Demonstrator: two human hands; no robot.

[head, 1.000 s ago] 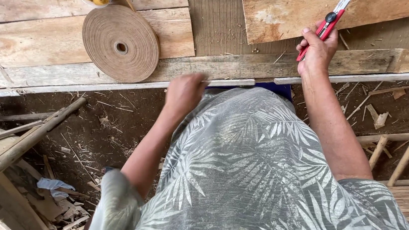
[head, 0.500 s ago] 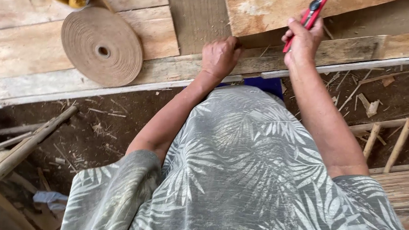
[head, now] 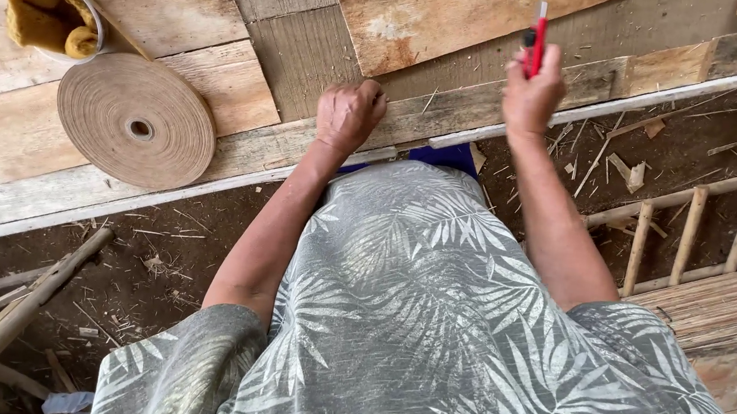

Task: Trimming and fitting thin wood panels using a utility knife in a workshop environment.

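Note:
My left hand (head: pixel 350 113) rests as a loose fist on the edge of the wooden workbench (head: pixel 225 13), just below a grey-brown veneer sheet (head: pixel 300 34). Nothing shows inside it. My right hand (head: pixel 533 92) grips a red utility knife (head: pixel 536 36) upright, blade end pointing away from me, over the bench's front plank. A lighter plywood sheet (head: pixel 441 11) lies between and beyond the two hands. My grey leaf-print shirt fills the lower middle of the view.
A large coil of brown edge banding (head: pixel 135 120) lies flat on the bench at left, with a plastic cup of yellow glue (head: pixel 49 16) behind it. Bamboo poles (head: pixel 6 325) and a bamboo ladder-like frame (head: pixel 691 229) lie on the dirt floor.
My left hand rose from below the bench onto its edge and closed into a fist. My right hand turned the knife more upright. The view shifted so the coil sits further right.

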